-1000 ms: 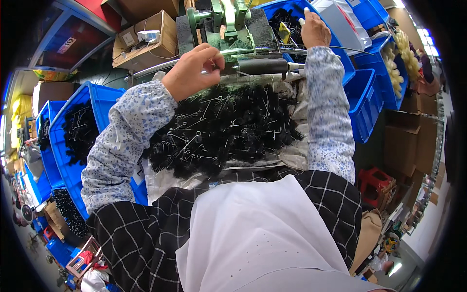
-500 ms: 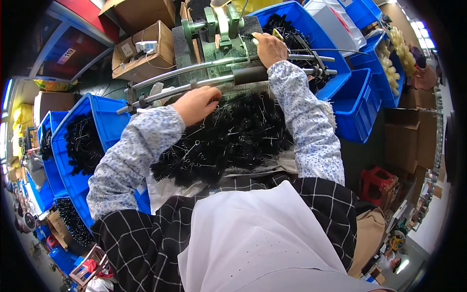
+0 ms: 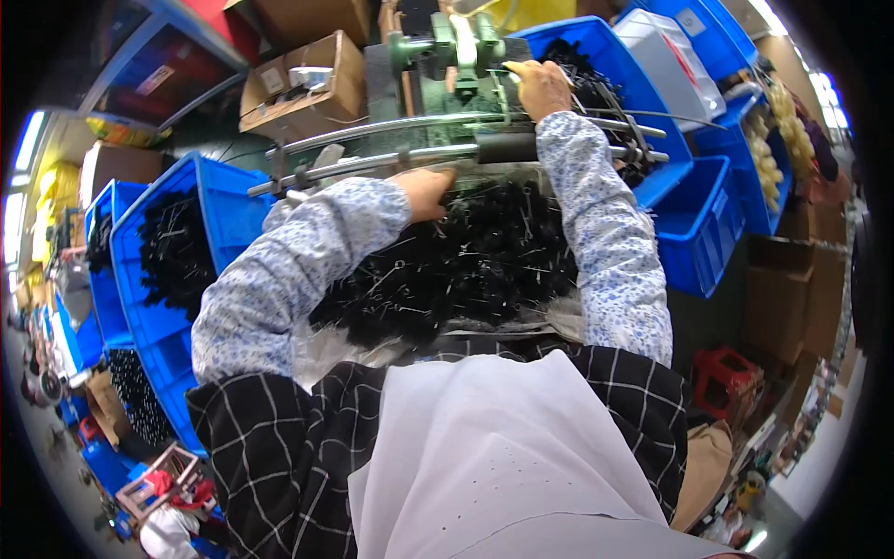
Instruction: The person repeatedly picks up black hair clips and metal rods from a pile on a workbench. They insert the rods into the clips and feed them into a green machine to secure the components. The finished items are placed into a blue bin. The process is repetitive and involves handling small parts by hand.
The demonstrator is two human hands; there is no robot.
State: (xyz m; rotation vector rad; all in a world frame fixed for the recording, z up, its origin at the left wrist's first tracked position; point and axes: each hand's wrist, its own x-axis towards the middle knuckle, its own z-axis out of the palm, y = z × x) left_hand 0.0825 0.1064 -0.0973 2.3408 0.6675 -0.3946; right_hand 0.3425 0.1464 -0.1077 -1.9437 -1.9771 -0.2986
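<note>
Small black bristle brushes (image 3: 466, 270) with wire loop handles lie in a large heap before me. Over the heap's far edge, just on my side of the metal rails (image 3: 372, 160), is my left hand (image 3: 426, 192), its fingers bent together; whatever they hold is hidden. My right hand (image 3: 544, 89) is closed in a pinch beside the green machine (image 3: 458, 51), beyond the rails. Something yellow (image 3: 514, 68) shows at its fingertips; I cannot make out what they grip. A dark sleeve (image 3: 506, 146) sits on the near rail, below the right hand.
Blue bins of black brushes stand at the left (image 3: 154, 307) and far right (image 3: 643, 70). Another blue bin (image 3: 700, 228) is right of my right forearm. A cardboard box (image 3: 303, 93) sits left of the machine, and a red stool (image 3: 726, 384) stands at the right.
My left hand has moved right along the rails, toward the middle of the heap's far edge. The black brush seen at my right fingertips no longer shows. The whole view has shifted slightly.
</note>
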